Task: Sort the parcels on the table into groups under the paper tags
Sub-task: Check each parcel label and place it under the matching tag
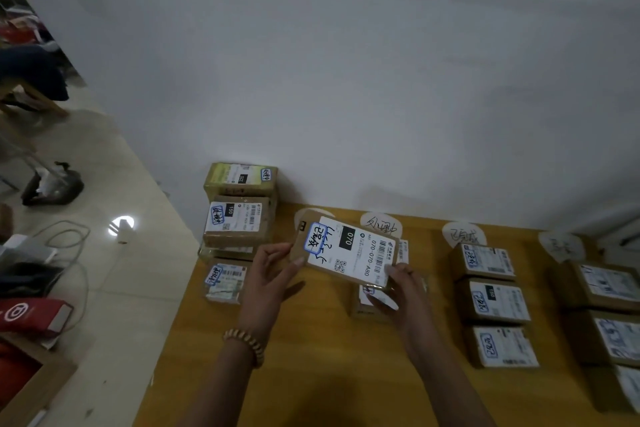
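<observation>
Both my hands hold a brown cardboard parcel [346, 250] above the table; its white label reads 070 and carries a blue-framed sticker. My left hand [273, 270] grips its left edge, my right hand [403, 288] grips its lower right corner. Paper tags [381, 224] with handwriting stand along the table's back edge; the leftmost one is mostly hidden behind the held parcel. A parcel [367, 305] lies under my right hand, partly covered. Three parcels [491, 302] sit in a column under the third tag [464, 234].
A stack of parcels [239, 215] rises at the table's [311, 374] back left corner, with a small one [225, 283] in front of it. More parcels [609, 309] line the right edge under a fourth tag [561, 244]. The white wall is behind. Cables and bags lie on the floor left.
</observation>
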